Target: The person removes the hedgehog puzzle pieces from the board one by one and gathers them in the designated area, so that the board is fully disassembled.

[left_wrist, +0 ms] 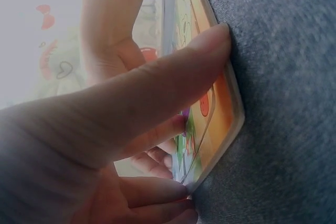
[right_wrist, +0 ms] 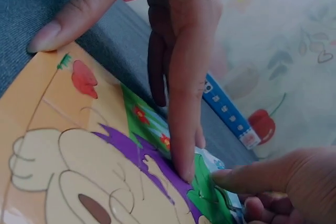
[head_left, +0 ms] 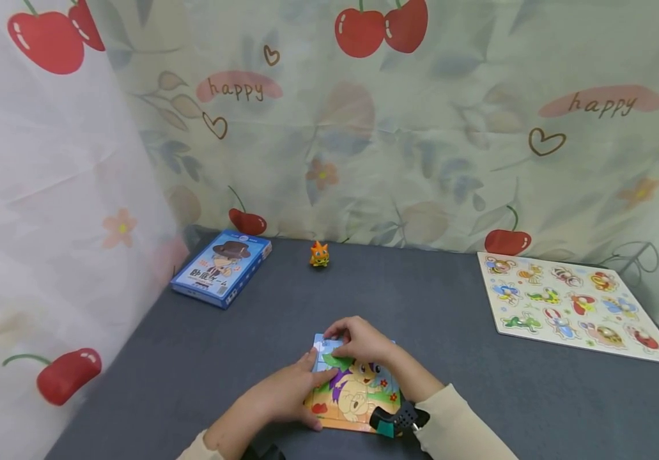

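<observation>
A jigsaw puzzle (head_left: 355, 404) with a purple-and-cream cartoon animal lies flat at the near middle of the table. My left hand (head_left: 286, 391) steadies its left side. The left thumb (left_wrist: 210, 45) presses near the lower corner, the index fingertip touches the picture, and the other fingers lie along the left edge. Over the upper left part, my right hand (head_left: 364, 342) pinches a puzzle piece at the green leaf (right_wrist: 205, 187) between thumb and curled fingers. That piece is mostly hidden by the fingers in the head view.
A blue game box (head_left: 220, 268) lies at the back left of the dark table (head_left: 421, 300). A small orange-and-yellow toy figure (head_left: 319, 254) stands at the back middle. To the right lies a white insect puzzle board (head_left: 571, 306). Printed cloth hangs behind and at the left.
</observation>
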Motion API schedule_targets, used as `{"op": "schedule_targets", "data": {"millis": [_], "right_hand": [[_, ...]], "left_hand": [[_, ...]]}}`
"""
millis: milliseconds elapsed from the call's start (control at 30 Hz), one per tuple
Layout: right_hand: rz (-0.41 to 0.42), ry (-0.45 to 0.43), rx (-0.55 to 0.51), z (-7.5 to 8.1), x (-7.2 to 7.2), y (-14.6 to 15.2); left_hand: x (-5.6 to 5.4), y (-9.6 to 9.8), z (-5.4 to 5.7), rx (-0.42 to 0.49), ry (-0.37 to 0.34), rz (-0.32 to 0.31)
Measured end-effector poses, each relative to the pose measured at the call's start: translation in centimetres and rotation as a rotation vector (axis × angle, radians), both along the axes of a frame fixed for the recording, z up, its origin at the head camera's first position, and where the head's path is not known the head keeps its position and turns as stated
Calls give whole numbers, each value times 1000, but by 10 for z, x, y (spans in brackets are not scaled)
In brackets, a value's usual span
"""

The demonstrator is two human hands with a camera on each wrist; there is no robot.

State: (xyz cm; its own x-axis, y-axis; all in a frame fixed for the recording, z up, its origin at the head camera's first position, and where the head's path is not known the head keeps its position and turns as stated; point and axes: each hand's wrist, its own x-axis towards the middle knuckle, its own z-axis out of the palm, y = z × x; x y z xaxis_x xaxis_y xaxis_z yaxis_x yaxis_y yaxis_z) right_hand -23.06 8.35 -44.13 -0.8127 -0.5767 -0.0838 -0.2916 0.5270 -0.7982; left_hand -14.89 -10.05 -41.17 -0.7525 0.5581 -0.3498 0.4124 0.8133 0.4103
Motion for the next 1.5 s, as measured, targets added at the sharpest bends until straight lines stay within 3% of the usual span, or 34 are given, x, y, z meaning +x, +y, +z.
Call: {"op": "schedule_targets", "data": {"millis": [200,433,800,1033,1500], "right_hand": [[-120,-52,-37,-1,1,8],[-136,-64,-94,-5,2,11],[-209,-241,-222,-5,2,15],[-267,-260,-258,-2,2,30],[-404,-217,-216,2,6,71]], "left_hand": [[0,2,-3,-11,7,17],[1,2,-4,-18,8,22],[0,2,-3,-2,-9,18],[0,2,-3,-10,-21,34],[2,3,-3,-23,-12,53]]}}
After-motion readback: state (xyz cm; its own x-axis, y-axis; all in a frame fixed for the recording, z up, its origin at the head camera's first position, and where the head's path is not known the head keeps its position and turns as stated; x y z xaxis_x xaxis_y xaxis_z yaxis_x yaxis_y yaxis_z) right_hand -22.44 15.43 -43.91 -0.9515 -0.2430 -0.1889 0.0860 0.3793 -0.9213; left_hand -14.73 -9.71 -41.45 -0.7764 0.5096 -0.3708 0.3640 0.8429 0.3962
